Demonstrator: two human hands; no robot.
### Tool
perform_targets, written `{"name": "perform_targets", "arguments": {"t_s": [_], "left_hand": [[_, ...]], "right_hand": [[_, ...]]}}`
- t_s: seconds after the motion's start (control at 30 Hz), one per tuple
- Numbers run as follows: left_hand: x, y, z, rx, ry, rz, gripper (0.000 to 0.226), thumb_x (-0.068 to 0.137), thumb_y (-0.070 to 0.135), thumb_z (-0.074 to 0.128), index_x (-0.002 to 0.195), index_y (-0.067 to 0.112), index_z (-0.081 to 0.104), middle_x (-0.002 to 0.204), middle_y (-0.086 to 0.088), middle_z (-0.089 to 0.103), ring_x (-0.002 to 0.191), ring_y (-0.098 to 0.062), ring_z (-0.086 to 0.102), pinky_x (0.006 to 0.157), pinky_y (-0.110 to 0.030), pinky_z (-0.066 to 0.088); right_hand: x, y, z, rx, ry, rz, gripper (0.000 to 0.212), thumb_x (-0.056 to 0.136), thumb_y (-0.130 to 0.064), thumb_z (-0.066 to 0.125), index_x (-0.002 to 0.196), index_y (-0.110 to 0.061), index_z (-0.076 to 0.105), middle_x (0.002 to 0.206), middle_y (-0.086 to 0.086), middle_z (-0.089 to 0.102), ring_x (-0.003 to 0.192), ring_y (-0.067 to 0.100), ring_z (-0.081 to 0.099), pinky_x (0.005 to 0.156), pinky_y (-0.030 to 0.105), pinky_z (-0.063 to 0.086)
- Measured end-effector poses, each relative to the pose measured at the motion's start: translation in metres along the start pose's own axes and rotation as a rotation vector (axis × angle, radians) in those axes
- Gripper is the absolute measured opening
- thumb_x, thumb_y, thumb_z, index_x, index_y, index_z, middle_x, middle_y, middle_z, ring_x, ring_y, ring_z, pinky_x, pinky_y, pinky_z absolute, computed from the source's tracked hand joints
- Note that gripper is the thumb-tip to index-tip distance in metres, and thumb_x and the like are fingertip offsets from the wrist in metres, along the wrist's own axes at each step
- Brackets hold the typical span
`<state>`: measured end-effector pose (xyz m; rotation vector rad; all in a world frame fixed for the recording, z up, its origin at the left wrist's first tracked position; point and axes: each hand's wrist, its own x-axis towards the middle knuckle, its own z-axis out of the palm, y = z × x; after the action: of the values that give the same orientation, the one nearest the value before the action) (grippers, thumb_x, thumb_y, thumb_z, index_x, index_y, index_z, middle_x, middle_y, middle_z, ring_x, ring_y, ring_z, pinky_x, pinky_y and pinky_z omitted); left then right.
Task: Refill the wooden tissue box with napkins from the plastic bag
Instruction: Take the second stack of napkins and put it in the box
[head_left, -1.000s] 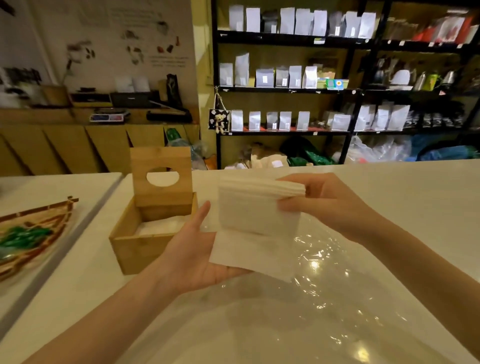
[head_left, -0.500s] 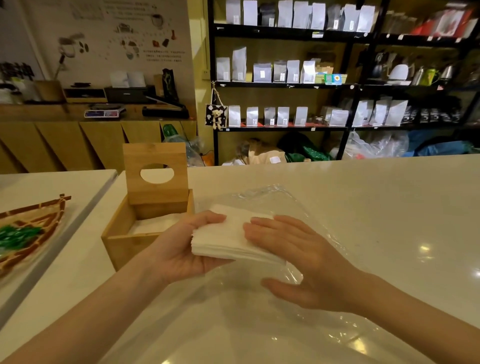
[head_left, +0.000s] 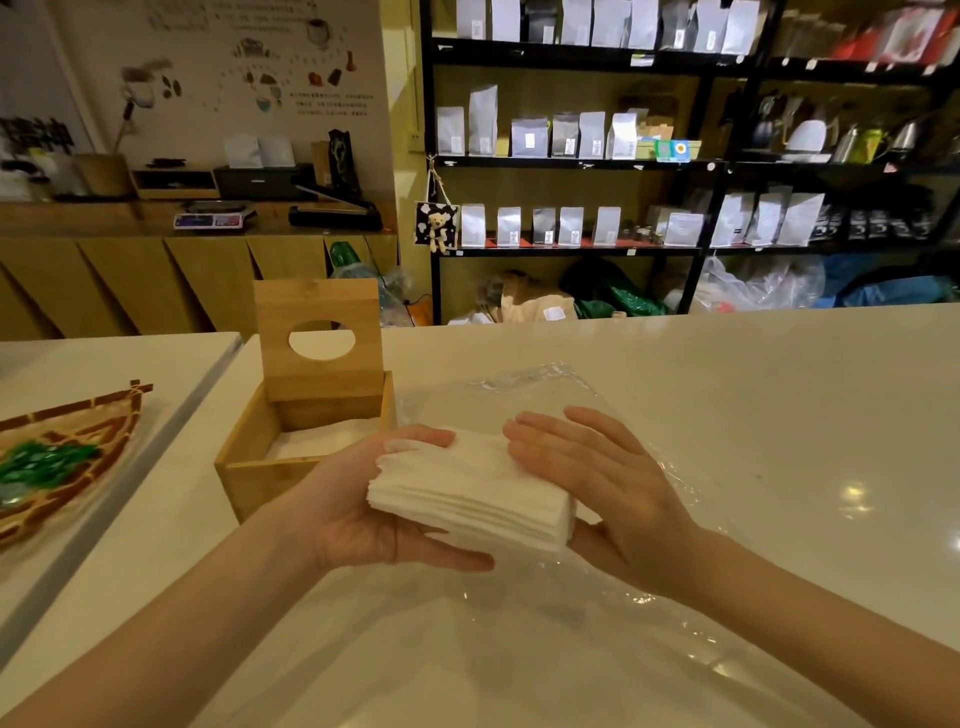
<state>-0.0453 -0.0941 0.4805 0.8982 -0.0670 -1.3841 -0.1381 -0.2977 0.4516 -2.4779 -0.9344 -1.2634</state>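
A flat stack of white napkins (head_left: 467, 493) lies between both hands above the counter. My left hand (head_left: 358, 514) cups it from below and the left, thumb on top. My right hand (head_left: 597, 483) presses its fingers on the stack's top with the thumb under the right edge. The wooden tissue box (head_left: 249, 467) stands just left of the stack, its lid (head_left: 318, 338) with an oval hole propped upright at the back; white napkins show inside. The clear plastic bag (head_left: 571, 649) lies flat on the counter under my hands.
A woven boat-shaped tray (head_left: 78, 441) with green items sits on the neighbouring table at the left. The white counter (head_left: 779, 415) stretches to the right. Black shelves (head_left: 675, 161) with pouches stand behind the counter.
The napkin stack went from being held upright and partly unfolded to lying flat and squared between both hands, lowered closer to the box. My right hand now rests on top of it.
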Motion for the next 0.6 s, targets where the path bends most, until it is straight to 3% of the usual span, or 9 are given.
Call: {"name": "perform_targets", "arguments": {"t_s": [0.1, 0.17, 0.23, 0.3, 0.37, 0.43, 0.47, 0.53, 0.6], "left_hand": [[-0.008, 0.001, -0.003, 0.044, 0.022, 0.049, 0.051, 0.077, 0.032, 0.055, 0.12, 0.003, 0.052, 0.105, -0.023, 0.066, 0.091, -0.037, 0.066, 0.075, -0.061, 0.052], [-0.023, 0.01, -0.009, 0.106, -0.007, 0.098, 0.055, 0.081, 0.041, 0.041, 0.113, 0.0, 0.059, 0.093, -0.023, 0.071, 0.08, -0.033, 0.071, 0.074, -0.052, 0.057], [-0.044, 0.023, -0.016, 0.202, 0.028, 0.186, 0.061, 0.08, 0.047, 0.036, 0.098, -0.001, 0.068, 0.081, -0.018, 0.075, 0.073, -0.026, 0.072, 0.071, -0.041, 0.059], [-0.062, 0.037, -0.019, 0.352, 0.229, 0.373, 0.05, 0.074, 0.044, 0.048, 0.086, 0.002, 0.072, 0.075, -0.013, 0.076, 0.067, -0.022, 0.072, 0.062, -0.033, 0.06], [-0.075, 0.045, -0.021, 0.495, 0.445, 0.59, 0.046, 0.058, 0.043, 0.068, 0.088, 0.008, 0.071, 0.081, -0.008, 0.077, 0.069, -0.016, 0.073, 0.058, -0.026, 0.058], [-0.08, 0.044, -0.02, 0.645, 0.545, 0.624, 0.069, 0.03, 0.053, 0.084, 0.088, 0.023, 0.064, 0.086, 0.002, 0.075, 0.073, -0.004, 0.07, 0.063, -0.019, 0.053], [-0.079, 0.042, -0.02, 0.711, 0.547, 0.58, 0.071, 0.027, 0.055, 0.084, 0.087, 0.028, 0.06, 0.088, 0.006, 0.071, 0.072, 0.003, 0.068, 0.063, -0.015, 0.051], [-0.076, 0.04, -0.021, 0.684, 0.539, 0.559, 0.034, 0.052, 0.039, 0.081, 0.077, 0.03, 0.06, 0.083, 0.005, 0.071, 0.061, 0.008, 0.066, 0.051, -0.009, 0.05], [-0.075, 0.042, -0.026, 0.556, 0.519, 0.51, 0.026, 0.052, 0.025, 0.077, 0.073, 0.023, 0.061, 0.066, 0.005, 0.076, 0.057, -0.002, 0.069, 0.045, -0.016, 0.052]], "right_hand": [[0.01, -0.004, -0.001, 0.136, -0.007, 0.005, 0.029, 0.094, -0.018, 0.043, 0.121, -0.008, 0.05, 0.122, -0.001, 0.058, 0.116, 0.013, 0.057, 0.097, 0.028, 0.046], [0.019, -0.008, -0.003, 0.312, 0.011, 0.193, 0.029, 0.092, -0.023, 0.048, 0.12, -0.015, 0.053, 0.113, -0.011, 0.065, 0.104, 0.004, 0.061, 0.086, 0.016, 0.049], [0.034, -0.012, -0.005, 0.554, 0.093, 0.474, 0.025, 0.085, -0.026, 0.06, 0.11, -0.031, 0.061, 0.102, -0.018, 0.069, 0.091, 0.002, 0.064, 0.075, 0.016, 0.052], [0.051, -0.01, -0.003, 0.878, 0.183, 0.702, 0.026, 0.081, -0.014, 0.066, 0.099, -0.033, 0.068, 0.092, -0.016, 0.073, 0.083, 0.006, 0.068, 0.068, 0.019, 0.054], [0.065, -0.003, 0.005, 1.095, 0.184, 0.893, 0.027, 0.079, -0.007, 0.066, 0.092, -0.031, 0.071, 0.088, -0.011, 0.075, 0.081, 0.009, 0.07, 0.063, 0.022, 0.057], [0.078, 0.001, 0.015, 1.268, 0.123, 1.077, 0.021, 0.078, -0.01, 0.067, 0.092, -0.025, 0.071, 0.088, -0.006, 0.076, 0.08, 0.011, 0.071, 0.06, 0.024, 0.058], [0.084, 0.001, 0.021, 1.348, 0.091, 1.152, 0.02, 0.076, -0.012, 0.068, 0.093, -0.022, 0.07, 0.087, -0.004, 0.076, 0.078, 0.011, 0.071, 0.059, 0.024, 0.059], [0.093, -0.002, 0.033, 1.459, 0.0, 1.243, 0.026, 0.067, -0.017, 0.07, 0.092, -0.016, 0.069, 0.086, -0.002, 0.077, 0.076, 0.012, 0.071, 0.063, 0.027, 0.06], [0.101, -0.006, 0.046, 1.489, -0.118, 1.281, 0.041, 0.058, -0.023, 0.071, 0.098, -0.014, 0.067, 0.096, 0.003, 0.075, 0.086, 0.017, 0.07, 0.071, 0.031, 0.059]]}}
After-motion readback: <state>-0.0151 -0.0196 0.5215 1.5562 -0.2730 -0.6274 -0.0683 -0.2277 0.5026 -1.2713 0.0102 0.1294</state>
